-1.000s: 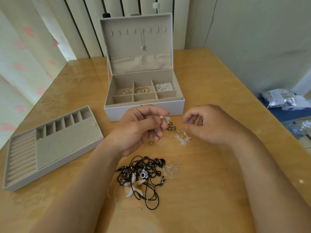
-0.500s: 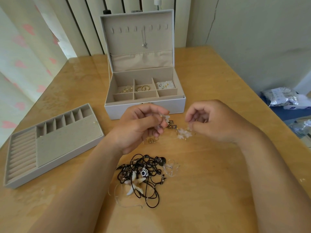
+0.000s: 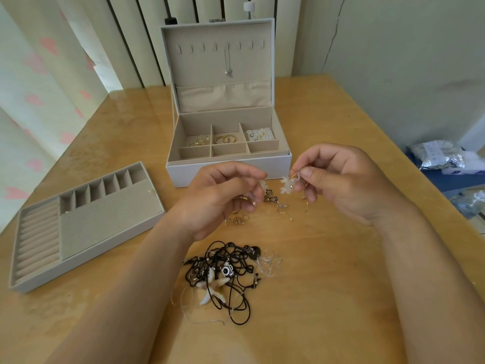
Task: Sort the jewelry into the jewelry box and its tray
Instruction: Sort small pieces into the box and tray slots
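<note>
Currently, a snowflake earring [image 3: 288, 184] is pinched by its hook in the right hand [image 3: 341, 185], a white piece [image 3: 262, 185] in the left hand [image 3: 220, 198], before the jewelry box [image 3: 228, 170]; a slackened pinch risks loss among loose earrings [image 3: 284, 207].

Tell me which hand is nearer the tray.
Left. The left hand sits just right of the tray; the right hand is farther right, past the left.

my left hand [image 3: 217, 198]: held up, fingers curled, thumb and forefinger pinching a pale earring [image 3: 262, 185]. my right hand [image 3: 341, 185]: held up opposite, pinching a white flower earring [image 3: 288, 185] by its hook. my forearms: bare, converging.
</note>
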